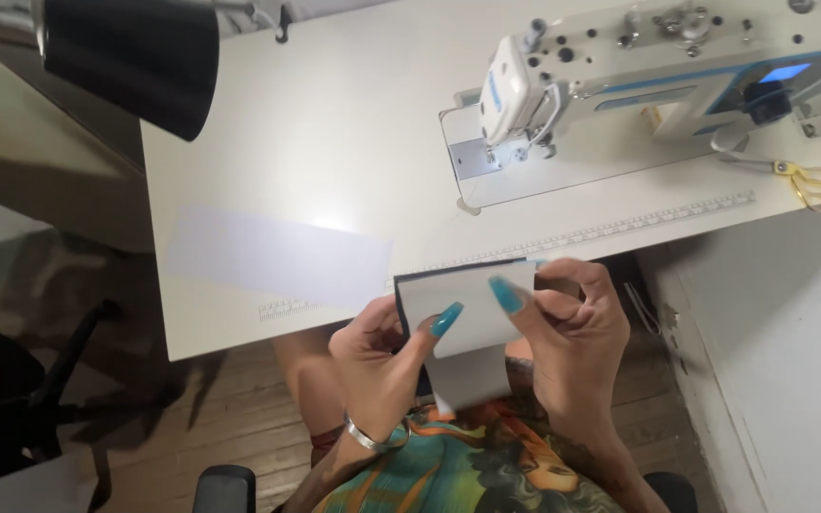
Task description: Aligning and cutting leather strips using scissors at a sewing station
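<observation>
**Folding that white piece at the table edge: keep both thumbs doing the work**

You're holding a small white fabric piece (467, 318) just off the near edge of the white sewing table (334, 123), above your lap. Your left hand (382, 366) is pinching its lower left side, thumb pressing on the face and the other fingers curling behind. Your right hand (572, 328) is gripping the right edge the same way, thumb on top, fingers tucking round the back. A dark layer is peeking out along the top and left edge, so it looks like two layers are stacking there.

My guess is you're lining up or folding the edges. To do it well, you're wanting the corners meeting before you're pressing anything flat, and both thumbs sliding outward evenly so the layers aren't creeping apart. Holding it in the air is making that harder; the table edge is right there.

As for containers: I'm not seeing any box, bin or tray. A longer white strip (277, 256) is lying flat on the table to your left, the sewing machine (639, 57) is sitting at the far side, and gold-handled scissors (805, 179) are resting near its right end.
</observation>
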